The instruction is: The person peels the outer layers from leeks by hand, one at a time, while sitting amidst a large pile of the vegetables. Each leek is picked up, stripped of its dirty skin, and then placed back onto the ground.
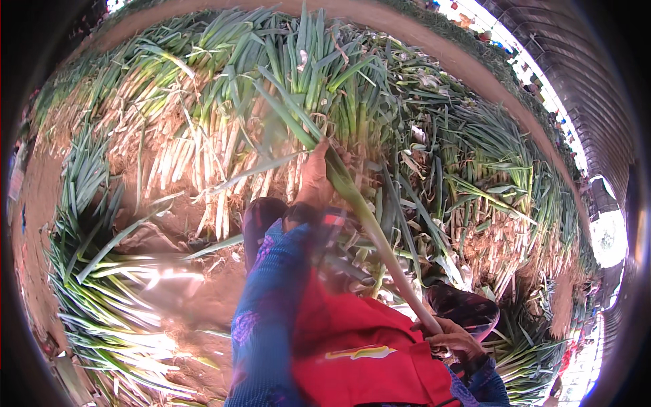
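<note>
One long green onion (380, 237) slants across the front of my body, its green leaves pointing up and away and its pale root end toward me. My left hand (317, 178), reached out in front, is closed around the leafy part. Down by my lap at the right, my right hand (458, 338) grips the pale lower end. A loose drooping leaf (261, 171) stretches out to the left of my left hand. Just beyond that hand lies a thick row of green onions (298, 74).
More green onions (122, 332) lie in a heap on the soil at my left, and another pile (502, 224) spreads to the right. Stripped leaves (400, 210) litter the ground before me. A dirt path (447, 57) curves behind the rows, beneath an arched roof (576, 74).
</note>
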### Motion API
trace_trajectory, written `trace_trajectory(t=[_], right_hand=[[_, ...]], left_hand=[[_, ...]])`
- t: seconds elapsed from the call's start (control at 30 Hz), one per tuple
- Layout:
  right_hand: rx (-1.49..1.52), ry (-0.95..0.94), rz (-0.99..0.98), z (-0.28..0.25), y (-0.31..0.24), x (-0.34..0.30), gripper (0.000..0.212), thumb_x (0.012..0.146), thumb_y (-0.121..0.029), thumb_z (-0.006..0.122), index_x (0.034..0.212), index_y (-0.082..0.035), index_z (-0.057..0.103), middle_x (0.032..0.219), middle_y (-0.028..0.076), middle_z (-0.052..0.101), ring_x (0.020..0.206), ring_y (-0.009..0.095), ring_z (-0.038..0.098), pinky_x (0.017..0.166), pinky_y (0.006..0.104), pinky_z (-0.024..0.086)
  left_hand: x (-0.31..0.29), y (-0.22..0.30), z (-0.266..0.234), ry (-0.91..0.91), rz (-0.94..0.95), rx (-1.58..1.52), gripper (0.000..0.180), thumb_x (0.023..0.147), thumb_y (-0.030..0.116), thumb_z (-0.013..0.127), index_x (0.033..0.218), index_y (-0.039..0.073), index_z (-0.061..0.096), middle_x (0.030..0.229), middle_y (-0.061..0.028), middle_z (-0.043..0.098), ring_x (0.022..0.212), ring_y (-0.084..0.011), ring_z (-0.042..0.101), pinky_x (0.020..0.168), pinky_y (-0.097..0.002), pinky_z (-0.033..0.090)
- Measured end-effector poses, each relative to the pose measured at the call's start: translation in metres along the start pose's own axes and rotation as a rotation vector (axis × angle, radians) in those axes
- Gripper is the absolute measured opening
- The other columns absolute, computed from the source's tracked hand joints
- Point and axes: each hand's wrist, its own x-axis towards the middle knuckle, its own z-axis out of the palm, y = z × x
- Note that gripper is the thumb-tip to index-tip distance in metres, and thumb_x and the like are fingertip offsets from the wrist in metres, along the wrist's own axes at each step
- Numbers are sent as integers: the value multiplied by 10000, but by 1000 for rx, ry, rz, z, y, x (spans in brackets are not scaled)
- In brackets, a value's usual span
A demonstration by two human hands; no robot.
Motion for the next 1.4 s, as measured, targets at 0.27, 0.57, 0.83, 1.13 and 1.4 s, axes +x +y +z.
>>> trace_trajectory(t=[0.27,0.57,0.83,1.13,1.4], right_hand=[[41,-137,5,-7,-18,-14,470,806,-94,633,1227,59,489,728,-5,502,573,66,436,507,214,327],[-321,-191,136,-7,-50,6,477,803,-91,641,1220,77,480,709,47,496,550,102,429,479,246,331],[-519,-24,-155,12,-85,57,567,729,-73,577,1265,80,471,991,115,615,709,148,602,580,263,489],[-774,-506,-353,247,-130,123,573,794,-349,557,1209,39,484,653,24,517,474,73,434,410,214,305],[-901,-834,-727,391,-114,159,384,929,-143,521,1307,-73,507,1023,82,637,993,170,591,862,275,464]], left_hand=[[-21,49,13,-148,162,-89,425,775,337,777,1043,94,555,890,-39,571,804,-202,580,719,-385,520],[-75,177,-83,88,536,-101,424,785,371,757,1033,96,551,870,-65,562,785,-221,555,738,-433,500],[-177,270,-132,261,887,-61,459,802,412,736,969,59,495,745,-69,530,642,-222,537,576,-398,485],[-325,310,-131,78,1207,54,627,817,399,710,1202,10,403,1078,-142,574,918,-302,610,771,-456,533],[-431,372,-263,714,1233,332,476,875,79,614,1249,63,320,999,-129,596,782,-241,597,645,-352,535]])
